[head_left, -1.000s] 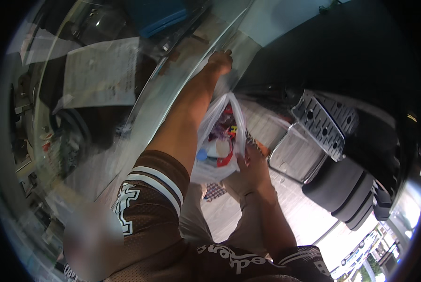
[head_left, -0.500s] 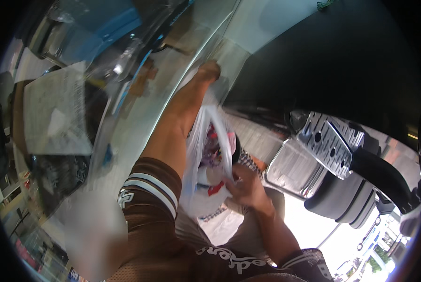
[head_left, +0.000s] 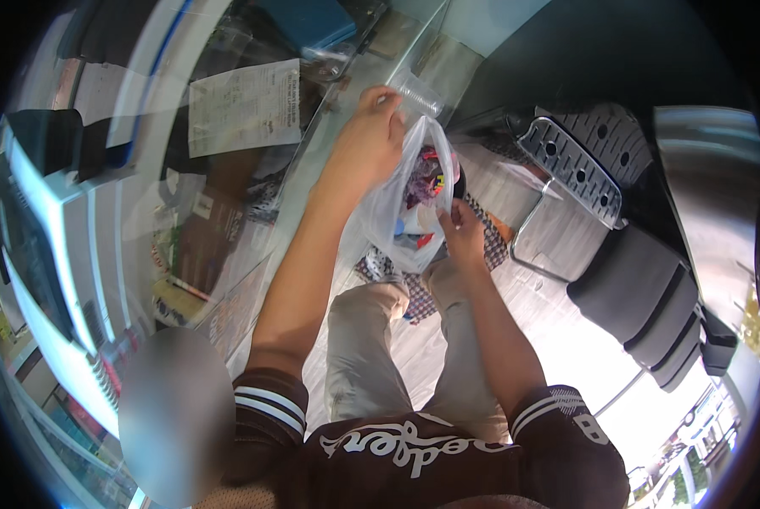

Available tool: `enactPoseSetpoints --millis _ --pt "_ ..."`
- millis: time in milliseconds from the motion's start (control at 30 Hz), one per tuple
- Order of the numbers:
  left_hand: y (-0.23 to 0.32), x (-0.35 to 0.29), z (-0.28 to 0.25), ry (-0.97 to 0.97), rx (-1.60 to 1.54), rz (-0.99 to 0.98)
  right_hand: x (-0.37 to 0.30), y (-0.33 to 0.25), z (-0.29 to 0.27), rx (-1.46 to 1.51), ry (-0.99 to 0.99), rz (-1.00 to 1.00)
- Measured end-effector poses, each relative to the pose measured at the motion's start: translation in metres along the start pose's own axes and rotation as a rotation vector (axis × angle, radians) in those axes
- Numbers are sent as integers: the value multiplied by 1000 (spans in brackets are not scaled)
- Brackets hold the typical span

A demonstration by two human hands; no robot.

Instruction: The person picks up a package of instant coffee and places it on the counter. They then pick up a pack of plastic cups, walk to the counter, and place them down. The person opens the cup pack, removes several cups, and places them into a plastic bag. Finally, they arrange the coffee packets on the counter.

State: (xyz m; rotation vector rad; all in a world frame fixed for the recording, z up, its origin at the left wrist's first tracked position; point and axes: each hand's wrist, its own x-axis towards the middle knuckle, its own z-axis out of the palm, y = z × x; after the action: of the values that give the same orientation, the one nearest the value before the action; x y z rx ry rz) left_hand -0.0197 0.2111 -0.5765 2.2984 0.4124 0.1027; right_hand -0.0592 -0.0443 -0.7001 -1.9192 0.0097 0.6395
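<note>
The person's left hand [head_left: 370,140] is raised in front of the body, its fingers closed around the upper rim of a thin, translucent white plastic bag [head_left: 397,222], pinching that edge and holding the bag up so that it hangs in the air above the person's knees. The right hand [head_left: 462,231] is lower and to the right, its fingers curled on the bag's opposite edge near the mouth, so the bag is spread open between the two hands. Inside the bag lies a jumble of small colourful items [head_left: 420,191] in red, purple, blue and white; what they are is too small to tell. Just beside the left hand's fingertips a clear plastic cup [head_left: 417,92] lies tilted on the glass-topped surface [head_left: 329,182], which runs along the person's left and carries a white printed sheet of paper [head_left: 244,106] under or on the glass. To the right stands a perforated metal seat [head_left: 579,161], with dark padded chairs [head_left: 651,297] further right. The person wears beige trousers [head_left: 358,356] and a dark brown shirt with white stripes at the sleeves.
</note>
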Motion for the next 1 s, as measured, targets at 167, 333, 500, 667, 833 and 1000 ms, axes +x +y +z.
enactPoseSetpoints --millis 167,333,500,667,833,1000 --pt "52 -85 -7 -354 134 -126 10 6 -12 30 -45 42" --pt "2 -128 73 -564 728 36 11 -6 -36 -410 -116 -2" --pt "8 -133 45 -880 937 170 19 1 -67 -344 60 -84" --pt "-15 -140 20 -631 1064 454 27 2 -89 -486 -20 -169" --pt "2 -131 -14 -540 714 476 32 27 -91 -337 58 -168" --pt "40 -141 -50 -293 493 205 8 -16 -72 5 162 166"
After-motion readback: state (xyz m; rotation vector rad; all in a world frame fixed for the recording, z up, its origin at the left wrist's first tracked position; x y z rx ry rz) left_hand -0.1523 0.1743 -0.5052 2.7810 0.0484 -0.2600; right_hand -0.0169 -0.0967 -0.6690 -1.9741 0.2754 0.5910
